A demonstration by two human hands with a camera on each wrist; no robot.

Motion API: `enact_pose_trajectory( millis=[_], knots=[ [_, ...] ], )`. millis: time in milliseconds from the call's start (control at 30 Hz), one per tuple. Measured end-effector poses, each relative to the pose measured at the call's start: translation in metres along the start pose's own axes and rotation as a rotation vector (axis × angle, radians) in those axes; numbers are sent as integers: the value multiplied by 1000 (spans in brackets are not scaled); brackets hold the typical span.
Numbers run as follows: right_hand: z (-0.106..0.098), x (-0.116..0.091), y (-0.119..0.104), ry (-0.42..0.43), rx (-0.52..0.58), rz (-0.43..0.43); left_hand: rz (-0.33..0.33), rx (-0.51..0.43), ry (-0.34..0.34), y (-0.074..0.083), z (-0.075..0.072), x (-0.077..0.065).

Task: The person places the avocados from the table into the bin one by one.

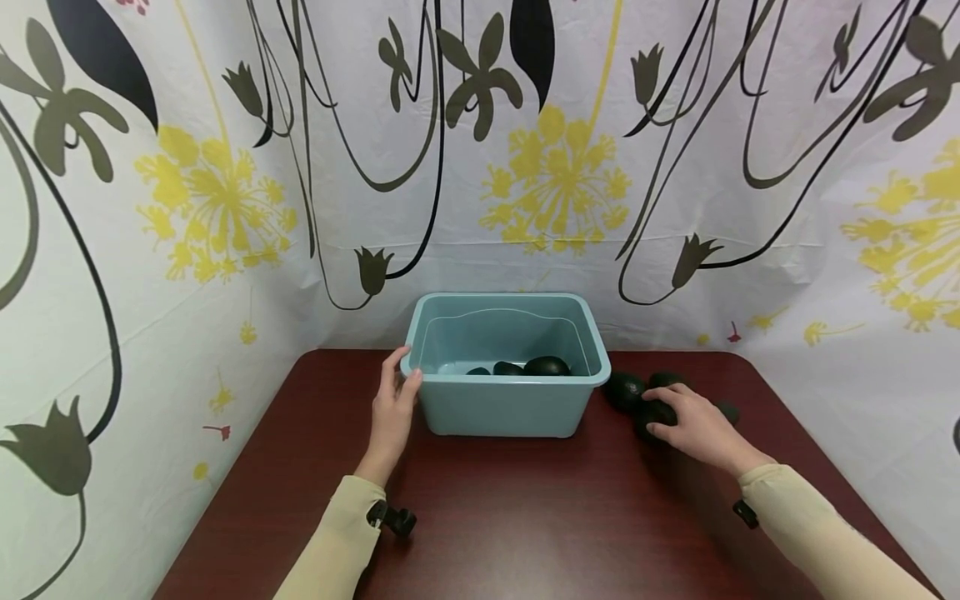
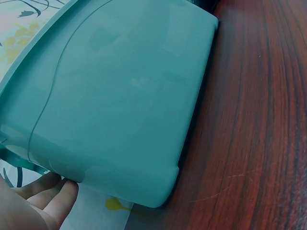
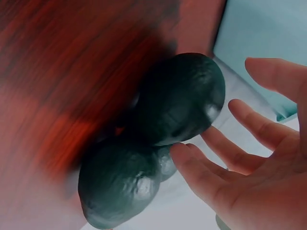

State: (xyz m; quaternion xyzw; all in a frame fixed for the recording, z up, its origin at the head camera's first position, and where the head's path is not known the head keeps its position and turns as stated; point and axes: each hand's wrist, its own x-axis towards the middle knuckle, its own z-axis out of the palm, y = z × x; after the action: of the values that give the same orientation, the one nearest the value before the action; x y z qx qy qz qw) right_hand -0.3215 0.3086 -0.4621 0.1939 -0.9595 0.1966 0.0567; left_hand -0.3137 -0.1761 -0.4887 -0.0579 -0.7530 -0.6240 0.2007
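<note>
A light blue plastic bin [image 1: 498,408] stands at the back of the table, with several dark green avocados [image 1: 547,366] inside. My left hand [image 1: 392,414] holds its front left corner, thumb by the front rim; in the left wrist view the fingertips [image 2: 67,194] curl against the bin's side below the rim. To the right of the bin lies a cluster of several avocados [image 1: 622,390]. Over this cluster is my right hand [image 1: 697,425], its fingers spread. In the right wrist view they are beside the nearest avocado [image 3: 182,98], not wrapped around it; another avocado [image 3: 120,182] lies close by.
The dark red wooden table [image 1: 517,517] extends in front of the bin. Behind and along both sides hangs a white cloth [image 1: 345,208] printed with flowers. A black wrist strap [image 1: 390,518] with a small device is on the left sleeve.
</note>
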Motion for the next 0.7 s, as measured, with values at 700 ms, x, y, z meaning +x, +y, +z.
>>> enact_pose_trajectory(
  millis=[700],
  knots=[
    [10,-5,11,7,-81,10,7,-4,2,-1,0,0]
  ],
)
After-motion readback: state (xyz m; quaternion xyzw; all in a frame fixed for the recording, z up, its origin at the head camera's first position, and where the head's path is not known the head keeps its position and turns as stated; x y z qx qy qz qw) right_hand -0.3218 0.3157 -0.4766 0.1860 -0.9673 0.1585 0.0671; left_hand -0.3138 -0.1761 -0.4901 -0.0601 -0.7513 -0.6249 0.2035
